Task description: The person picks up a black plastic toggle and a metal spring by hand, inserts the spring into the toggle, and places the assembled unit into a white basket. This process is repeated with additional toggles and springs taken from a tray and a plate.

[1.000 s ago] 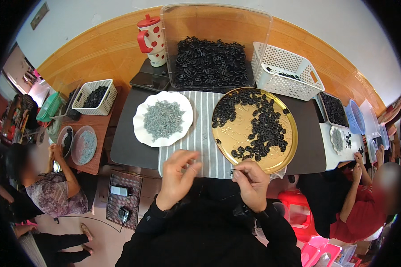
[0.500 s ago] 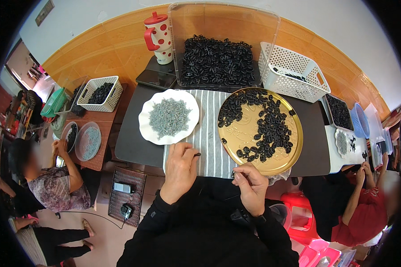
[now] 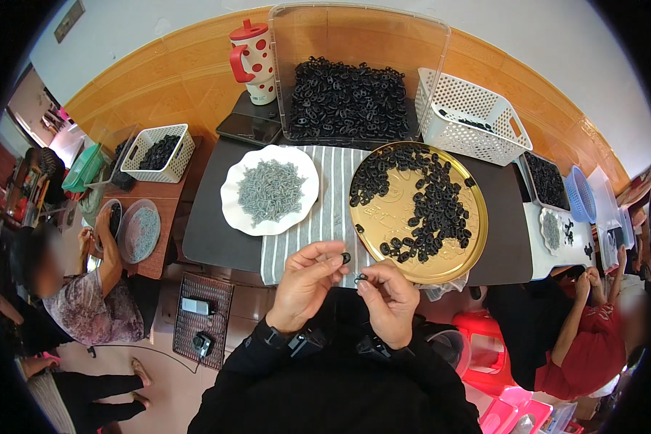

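Item, left hand point(image 3: 305, 284): I see it half closed, thumb and forefinger pinched on a small black piece point(image 3: 346, 257), held just above the near edge of the counter point(image 3: 211, 230).

Item, right hand point(image 3: 392, 300): fingers curled in, thumb and forefinger closed on a second black piece point(image 3: 361, 278), near the first; its finer detail is too small for me to tell.

Item, round gold tray point(image 3: 390, 210), beyond the right hand: loose black pieces lie along its far side and in a band across its right half, the left and near parts showing bare metal.

Item, white plate point(image 3: 229, 202), scalloped rim, left of the tray: heaped with slim grey metal parts point(image 3: 270, 189).

Item, striped cloth point(image 3: 334, 195), grey and white: between plate and tray, partly under both.

Item, clear bin point(image 3: 362, 32), at the back: filled low with more black pieces.

Item, white perforated basket point(image 3: 452, 134), right of the bin: a few dark pieces inside.

Item, red-lidded tumbler point(image 3: 260, 69), dotted, left of the bin.
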Motion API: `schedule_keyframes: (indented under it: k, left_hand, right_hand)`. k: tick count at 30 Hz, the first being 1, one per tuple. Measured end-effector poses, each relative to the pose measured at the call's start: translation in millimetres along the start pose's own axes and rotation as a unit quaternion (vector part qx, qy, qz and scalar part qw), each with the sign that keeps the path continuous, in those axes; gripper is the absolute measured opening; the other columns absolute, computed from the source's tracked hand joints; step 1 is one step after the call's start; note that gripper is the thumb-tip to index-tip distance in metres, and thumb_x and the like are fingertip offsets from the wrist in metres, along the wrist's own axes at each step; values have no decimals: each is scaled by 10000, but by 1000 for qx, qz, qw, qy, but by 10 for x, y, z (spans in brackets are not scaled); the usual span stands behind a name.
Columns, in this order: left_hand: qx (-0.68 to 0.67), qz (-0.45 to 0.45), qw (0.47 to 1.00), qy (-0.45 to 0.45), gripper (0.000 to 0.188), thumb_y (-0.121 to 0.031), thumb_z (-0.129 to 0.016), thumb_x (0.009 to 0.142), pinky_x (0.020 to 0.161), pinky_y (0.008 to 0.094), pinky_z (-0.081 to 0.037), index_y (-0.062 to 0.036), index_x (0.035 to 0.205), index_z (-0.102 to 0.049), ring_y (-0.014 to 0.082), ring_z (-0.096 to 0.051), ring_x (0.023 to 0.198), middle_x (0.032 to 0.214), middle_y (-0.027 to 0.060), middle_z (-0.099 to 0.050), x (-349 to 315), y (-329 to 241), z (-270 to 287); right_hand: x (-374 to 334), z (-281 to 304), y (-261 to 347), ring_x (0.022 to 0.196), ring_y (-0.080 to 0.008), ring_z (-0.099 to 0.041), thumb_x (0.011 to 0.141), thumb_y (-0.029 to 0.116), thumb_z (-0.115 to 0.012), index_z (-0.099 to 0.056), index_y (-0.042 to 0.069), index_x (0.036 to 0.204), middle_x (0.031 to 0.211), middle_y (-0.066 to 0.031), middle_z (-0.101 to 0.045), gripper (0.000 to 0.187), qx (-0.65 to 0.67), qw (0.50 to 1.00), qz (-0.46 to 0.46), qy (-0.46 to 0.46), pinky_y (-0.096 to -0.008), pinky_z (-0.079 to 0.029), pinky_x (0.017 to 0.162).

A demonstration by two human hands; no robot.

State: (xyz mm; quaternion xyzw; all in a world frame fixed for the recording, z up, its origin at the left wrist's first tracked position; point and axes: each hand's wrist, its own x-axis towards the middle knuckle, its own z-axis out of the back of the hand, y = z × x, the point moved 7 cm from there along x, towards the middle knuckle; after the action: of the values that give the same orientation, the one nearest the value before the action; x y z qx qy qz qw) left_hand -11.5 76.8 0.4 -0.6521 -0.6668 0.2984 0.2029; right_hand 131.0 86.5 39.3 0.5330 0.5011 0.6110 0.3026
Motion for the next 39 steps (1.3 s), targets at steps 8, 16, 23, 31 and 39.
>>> schedule_keyframes:
  k: [8, 16, 23, 31, 39]
  left_hand:
    - [-75, 56, 995, -28, 226, -5, -572, 902, 727, 260, -499, 50, 1113, -633, 153, -620, 821, 898, 106, -665, -28, 106, -36]
    - [-68, 64, 995, -35, 199, -21, -589, 902, 704, 255, -505, 30, 1086, -646, 145, -625, 797, 905, 87, -670, -30, 138, -16]
    - [-68, 42, 997, -11, 185, -22, -610, 892, 690, 248, -507, 27, 1065, -652, 141, -626, 780, 901, 82, -671, -29, 149, 21]
    - [-24, 2, 1000, -12, 174, -10, -631, 875, 676, 228, -502, 41, 1040, -657, 122, -620, 736, 835, 89, -669, -24, 113, 5]
    - [-9, -1, 1000, -19, 165, -12, -637, 872, 656, 220, -497, 45, 1025, -659, 119, -616, 710, 826, 85, -669, -27, 130, 23]
  right_hand:
    - [36, -17, -3, 717, -114, -574, 805, -70, -644, -650, -47, 979, 879, -89, -637, 175, -30, 999, 25, -22, -221, -448, 637]
    - [43, -22, -71, 734, -90, -588, 819, -69, -645, -633, -45, 957, 859, -84, -635, 141, 19, 1000, -12, 4, -210, -465, 646]
    - [71, -45, -71, 752, -90, -598, 817, -83, -644, -630, -50, 946, 855, -71, -627, 135, 51, 998, -35, 27, -208, -474, 655]
    - [63, -27, -70, 745, -88, -589, 811, -84, -651, -641, -46, 943, 851, -65, -623, 137, 35, 998, -40, 26, -205, -469, 668]
    - [74, -21, -22, 657, -79, -552, 822, -87, -633, -630, -56, 920, 785, -58, -599, 103, 21, 1000, -7, 18, -199, -440, 597]
